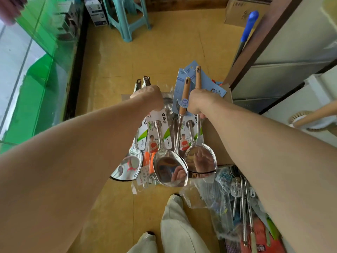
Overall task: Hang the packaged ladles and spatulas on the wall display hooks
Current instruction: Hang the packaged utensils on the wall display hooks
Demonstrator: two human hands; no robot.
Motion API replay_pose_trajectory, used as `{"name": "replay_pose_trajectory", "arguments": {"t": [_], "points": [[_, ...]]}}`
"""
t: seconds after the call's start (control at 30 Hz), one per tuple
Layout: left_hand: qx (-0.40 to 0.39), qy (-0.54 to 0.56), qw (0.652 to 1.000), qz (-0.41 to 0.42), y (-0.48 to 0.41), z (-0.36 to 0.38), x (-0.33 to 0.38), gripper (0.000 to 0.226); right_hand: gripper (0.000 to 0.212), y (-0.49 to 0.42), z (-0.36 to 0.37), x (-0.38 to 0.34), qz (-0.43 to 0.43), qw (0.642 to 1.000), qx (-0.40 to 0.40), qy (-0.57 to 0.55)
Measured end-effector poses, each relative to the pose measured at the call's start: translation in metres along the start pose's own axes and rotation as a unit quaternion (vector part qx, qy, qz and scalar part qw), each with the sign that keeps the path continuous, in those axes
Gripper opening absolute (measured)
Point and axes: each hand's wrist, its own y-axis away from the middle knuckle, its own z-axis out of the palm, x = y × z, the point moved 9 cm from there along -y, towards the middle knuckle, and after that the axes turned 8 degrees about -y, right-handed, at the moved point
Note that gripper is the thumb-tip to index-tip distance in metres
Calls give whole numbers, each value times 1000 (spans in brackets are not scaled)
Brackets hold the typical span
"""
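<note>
My left hand (148, 96) grips the steel handles of several packaged steel spatulas (169, 170) with white and green label cards; their shiny blades hang towards me above the floor. My right hand (197, 103) grips the wooden-handled spatulas (200, 159), whose handles (198, 75) stick up past my fist along with blue backing cards (206, 77). Both bundles hang side by side over a flat piece of cardboard (215, 136). No wall hooks are in view.
A heap of other bagged utensils (237, 194) lies on the yellow floor at the lower right. A teal plastic stool (127, 17) stands ahead, a green glass counter (45, 52) on the left, white shelving (291, 52) and a blue-handled mop (248, 28) on the right. My legs (175, 227) are below.
</note>
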Motion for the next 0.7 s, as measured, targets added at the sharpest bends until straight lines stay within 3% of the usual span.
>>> {"name": "replay_pose_trajectory", "arguments": {"t": [0.2,0.4,0.57,0.7], "points": [[39,-8,997,66,47,-17,18,8,38,54,-1,4,4,999,21,-33],[101,-26,988,116,109,-47,35,25,20,118,-11,12,31,998,48,-34],[150,-39,976,155,168,-72,49,19,34,186,-30,19,36,990,116,-67],[194,-58,960,191,221,-91,58,5,26,240,-41,33,56,981,162,-93]]}}
